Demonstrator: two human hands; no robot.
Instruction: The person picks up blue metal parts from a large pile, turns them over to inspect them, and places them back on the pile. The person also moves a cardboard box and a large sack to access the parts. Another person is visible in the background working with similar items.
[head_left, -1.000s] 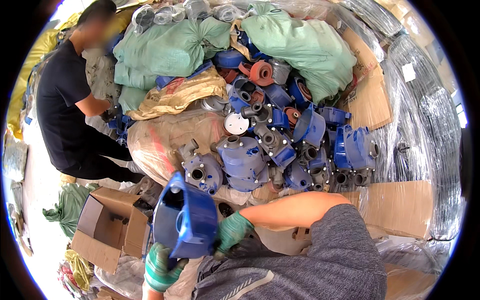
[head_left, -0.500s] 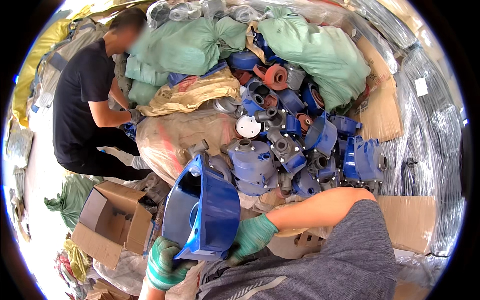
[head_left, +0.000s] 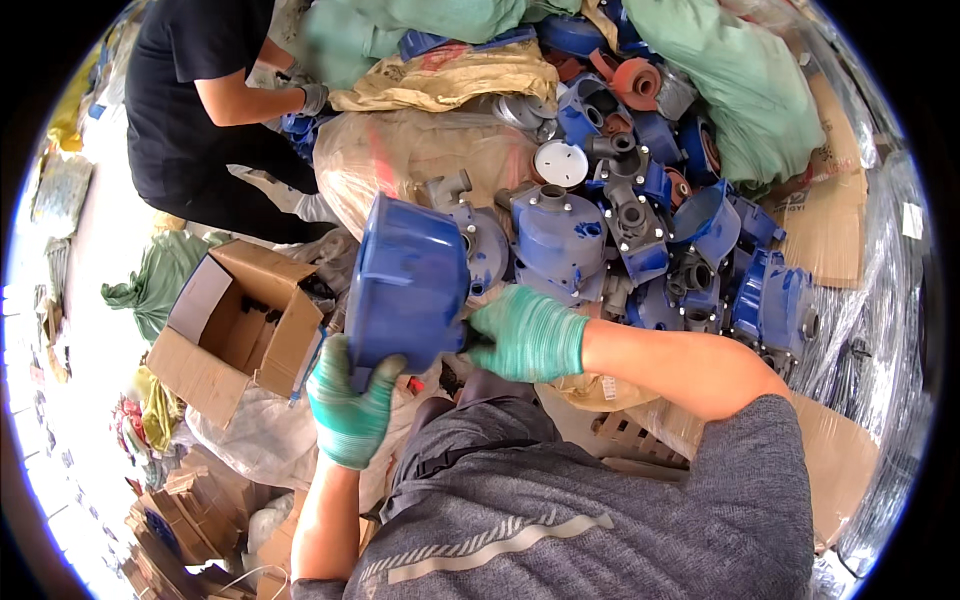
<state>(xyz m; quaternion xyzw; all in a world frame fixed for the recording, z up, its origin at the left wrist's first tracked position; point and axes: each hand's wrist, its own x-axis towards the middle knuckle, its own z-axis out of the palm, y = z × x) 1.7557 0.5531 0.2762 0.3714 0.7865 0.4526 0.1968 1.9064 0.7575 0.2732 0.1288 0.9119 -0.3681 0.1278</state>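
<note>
A big blue pump housing (head_left: 405, 280), rounded and glossy, is held up in front of my body, its outer wall towards me. My left hand (head_left: 350, 405), in a green-and-white knitted glove, grips its lower left edge with the thumb on the near side. On the right side my right hand (head_left: 530, 335), gloved alike, closes on the housing's edge beside a small dark part. Its fingertips are partly hidden. Just beyond lies a heap of similar blue and grey pump bodies (head_left: 560, 235), some with grey pipe stubs and bolts.
An open cardboard box (head_left: 240, 325) with small dark pieces stands at left. A co-worker (head_left: 195, 120) in dark clothes bends at upper left by a wrapped bundle (head_left: 400, 165). Green sacks (head_left: 745, 90) lie at the back, flattened cardboard (head_left: 185, 515) at lower left, plastic-wrapped stacks (head_left: 880, 300) at right.
The housing has turned in my hands, so its open hollow no longer shows and its outer wall does. My view has tilted down, and the heap and co-worker sit higher in it.
</note>
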